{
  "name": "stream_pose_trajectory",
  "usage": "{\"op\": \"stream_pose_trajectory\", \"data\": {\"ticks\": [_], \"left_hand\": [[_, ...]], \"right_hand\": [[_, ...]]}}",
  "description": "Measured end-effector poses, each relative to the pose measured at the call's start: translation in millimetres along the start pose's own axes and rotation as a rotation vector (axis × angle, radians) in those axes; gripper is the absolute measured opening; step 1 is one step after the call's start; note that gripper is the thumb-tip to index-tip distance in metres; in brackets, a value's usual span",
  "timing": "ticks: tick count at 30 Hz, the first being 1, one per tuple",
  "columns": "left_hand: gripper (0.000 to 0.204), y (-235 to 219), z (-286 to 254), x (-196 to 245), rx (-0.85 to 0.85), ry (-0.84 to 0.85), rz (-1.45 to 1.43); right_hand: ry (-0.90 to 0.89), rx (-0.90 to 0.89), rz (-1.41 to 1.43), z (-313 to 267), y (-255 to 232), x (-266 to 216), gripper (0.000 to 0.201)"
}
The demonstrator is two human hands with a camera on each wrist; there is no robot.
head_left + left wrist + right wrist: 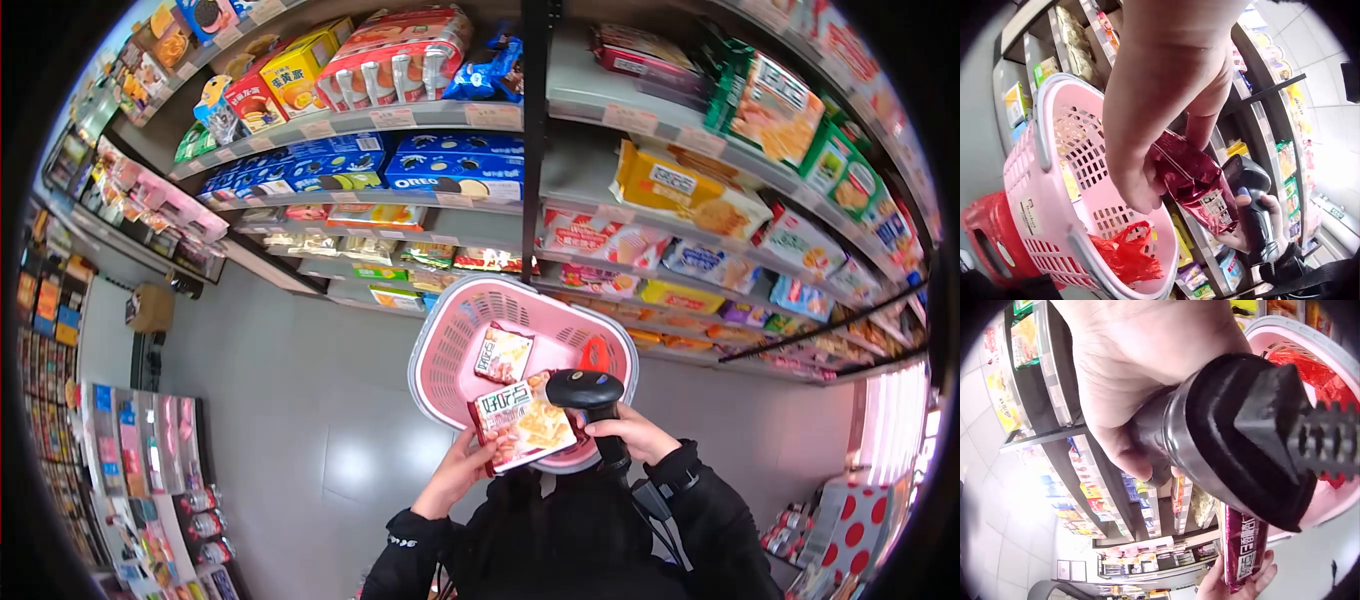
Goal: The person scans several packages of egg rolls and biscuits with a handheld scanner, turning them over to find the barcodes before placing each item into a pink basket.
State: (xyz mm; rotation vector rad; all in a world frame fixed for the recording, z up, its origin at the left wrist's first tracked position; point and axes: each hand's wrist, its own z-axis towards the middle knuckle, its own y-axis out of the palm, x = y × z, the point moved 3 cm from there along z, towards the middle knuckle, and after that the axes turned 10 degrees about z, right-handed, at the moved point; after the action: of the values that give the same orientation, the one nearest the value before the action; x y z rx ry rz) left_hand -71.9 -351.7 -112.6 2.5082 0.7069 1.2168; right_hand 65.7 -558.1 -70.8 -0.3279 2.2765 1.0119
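Observation:
My left hand (463, 472) grips a dark red packet of biscuits (522, 424) by its left end, over the near side of a pink basket (440, 350). The packet's front, with a biscuit picture, faces up in the head view; its barcode label (1216, 207) shows in the left wrist view. My right hand (638, 435) holds a black handheld barcode scanner (585, 388) by its handle, with the scanner's head close beside the packet's right end. A smaller matching packet (503, 353) and a red plastic bag (1127, 255) lie inside the basket.
Snack shelves (530, 205) rise just beyond the basket, with blue Oreo boxes (455, 175) and a yellow biscuit bag (685, 192) on them. A red basket (988, 231) stands beneath the pink one. Grey floor (280, 400) stretches to the left; a display rack (145, 440) stands there.

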Motion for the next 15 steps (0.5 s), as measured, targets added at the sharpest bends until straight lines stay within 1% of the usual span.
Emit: {"op": "stream_pose_trajectory", "data": {"ticks": [1, 2, 3, 5, 7, 9, 11, 13, 14, 15], "left_hand": [[0.046, 3, 1, -2, 0.052, -0.019, 0.065], [0.047, 4, 5, -7, 0.09, -0.045, 0.054], [0.047, 6, 13, -9, 0.115, -0.035, 0.045], [0.044, 8, 28, -17, 0.15, -0.089, -0.058], [0.042, 6, 50, -23, 0.17, -0.061, -0.11], [0.034, 6, 74, -23, 0.238, -0.043, -0.234], [0.037, -1, 100, -29, 0.276, -0.035, -0.252], [0.035, -9, 123, -32, 0.328, 0.046, -0.294], [0.032, -12, 132, -31, 0.37, 0.034, -0.3], [0.032, -14, 142, -30, 0.376, 0.033, -0.308]], "right_hand": [[0.033, -0.019, -0.008, 7, -7, -5, 0.03], [0.08, 0.03, -0.04, 10, -8, -16, 0.03], [0.125, -0.031, -0.076, 22, -21, -16, 0.03], [0.174, -0.067, -0.143, 48, -45, -15, 0.03], [0.229, -0.081, -0.151, 76, -59, -19, 0.031], [0.279, -0.092, -0.161, 98, -64, -27, 0.032], [0.399, 0.04, -0.144, 115, -65, -38, 0.035], [0.399, 0.051, -0.14, 131, -71, -42, 0.037], [0.374, 0.054, -0.111, 139, -77, -40, 0.037], [0.35, 0.061, -0.08, 144, -84, -37, 0.037]]}}
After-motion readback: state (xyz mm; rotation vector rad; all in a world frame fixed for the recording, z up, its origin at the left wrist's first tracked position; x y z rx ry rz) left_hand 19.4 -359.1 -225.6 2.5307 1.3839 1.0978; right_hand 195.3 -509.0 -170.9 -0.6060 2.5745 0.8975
